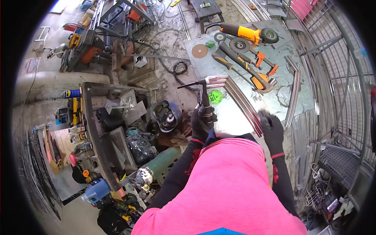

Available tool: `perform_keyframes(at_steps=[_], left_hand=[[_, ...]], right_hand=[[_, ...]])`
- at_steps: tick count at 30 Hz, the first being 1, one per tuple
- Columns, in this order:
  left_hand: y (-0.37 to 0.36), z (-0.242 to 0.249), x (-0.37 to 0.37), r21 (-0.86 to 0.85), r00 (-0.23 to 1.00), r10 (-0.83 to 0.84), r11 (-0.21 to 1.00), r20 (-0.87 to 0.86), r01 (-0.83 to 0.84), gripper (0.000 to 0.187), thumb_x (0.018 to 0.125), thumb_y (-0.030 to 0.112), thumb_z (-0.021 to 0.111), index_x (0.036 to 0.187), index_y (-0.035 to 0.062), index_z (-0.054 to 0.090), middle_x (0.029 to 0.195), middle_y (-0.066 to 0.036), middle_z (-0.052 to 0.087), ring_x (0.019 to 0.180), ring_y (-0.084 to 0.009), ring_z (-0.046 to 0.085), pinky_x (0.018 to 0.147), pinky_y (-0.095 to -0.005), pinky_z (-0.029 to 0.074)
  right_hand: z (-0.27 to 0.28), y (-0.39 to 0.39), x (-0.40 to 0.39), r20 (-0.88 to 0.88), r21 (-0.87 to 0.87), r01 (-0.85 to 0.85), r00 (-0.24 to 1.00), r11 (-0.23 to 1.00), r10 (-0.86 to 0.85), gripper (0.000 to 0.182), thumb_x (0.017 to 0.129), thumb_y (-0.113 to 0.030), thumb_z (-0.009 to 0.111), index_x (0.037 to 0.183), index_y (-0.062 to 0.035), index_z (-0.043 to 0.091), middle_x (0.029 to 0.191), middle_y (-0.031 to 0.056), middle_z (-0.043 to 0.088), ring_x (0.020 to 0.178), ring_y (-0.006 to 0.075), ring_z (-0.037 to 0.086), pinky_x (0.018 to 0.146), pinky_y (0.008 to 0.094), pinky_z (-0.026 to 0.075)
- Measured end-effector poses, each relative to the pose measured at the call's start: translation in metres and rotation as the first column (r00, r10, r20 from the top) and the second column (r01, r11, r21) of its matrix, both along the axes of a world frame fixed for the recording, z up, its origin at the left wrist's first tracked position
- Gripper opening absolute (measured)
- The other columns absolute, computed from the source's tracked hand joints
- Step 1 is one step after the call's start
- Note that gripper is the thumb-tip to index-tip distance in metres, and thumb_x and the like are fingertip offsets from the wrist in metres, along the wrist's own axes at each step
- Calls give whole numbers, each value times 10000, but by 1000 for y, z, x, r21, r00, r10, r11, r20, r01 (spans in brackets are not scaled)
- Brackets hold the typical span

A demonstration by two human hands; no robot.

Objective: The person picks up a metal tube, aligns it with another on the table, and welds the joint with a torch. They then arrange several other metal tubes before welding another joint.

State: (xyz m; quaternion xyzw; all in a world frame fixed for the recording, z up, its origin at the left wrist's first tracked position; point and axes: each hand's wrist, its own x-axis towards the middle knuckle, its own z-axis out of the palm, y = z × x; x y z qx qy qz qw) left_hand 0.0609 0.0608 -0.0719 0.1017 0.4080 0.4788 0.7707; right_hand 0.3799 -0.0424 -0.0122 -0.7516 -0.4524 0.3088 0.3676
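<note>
My left hand (203, 118), in a dark glove, is wrapped round the handle of a TIG welding torch (205, 98). The torch head lies over the left ends of several bent metal tubes (239, 98), its long black back cap pointing left. My right hand (273, 131), gloved too, is beside the tubes' lower right ends, with its fingertips smeared by motion. The tubes lie side by side on a metal-topped table (231, 120). A round green sticker (215, 96) shows just left of them.
Farther up the table lie a yellow angle grinder (243, 32), a hammer (246, 66), an orange clamp (270, 64) and a brown disc (199, 51). More bent tubes (293, 92) lie right. A welding helmet (166, 115) and green gas cylinder (160, 162) stand left.
</note>
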Motion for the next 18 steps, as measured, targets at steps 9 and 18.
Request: perform_keyframes(at_steps=[9,18], left_hand=[[1,0,7,137,983,-40,988,-177,65,474,1118,445,493,1346,46,607,1027,-123,743,739,-248,713,661,-396,597],[3,11,16,43,952,-46,997,-301,61,495,1114,479,452,1358,72,595,1025,-123,730,729,-237,707,642,-406,599]], right_hand=[[-42,-70,28,-480,-446,-123,869,887,-121,424,1090,-483,622,1167,-81,734,908,-22,680,738,94,622,639,279,496],[-53,-62,1,-856,-410,-174,412,896,-312,351,1097,-420,590,1074,-89,705,890,-18,681,725,96,607,632,257,466]])
